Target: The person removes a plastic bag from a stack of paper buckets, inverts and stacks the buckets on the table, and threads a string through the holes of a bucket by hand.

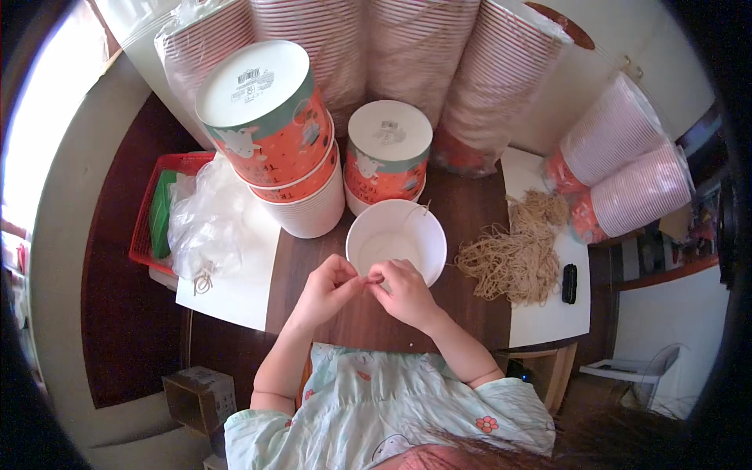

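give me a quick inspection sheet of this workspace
surface: dark brown wooden table with white panels at both sides
job's things: open white paper bucket upright by the hands, thin string pinched at its rim
clutter: upside-down orange printed bucket stacks; pile of tan strings; clear plastic bag; small black object; red basket
grippers: left hand and right hand, fingers meeting on the string
cables: nothing seen
surroundings: bagged bucket stacks at the back and right; cardboard box on the floor
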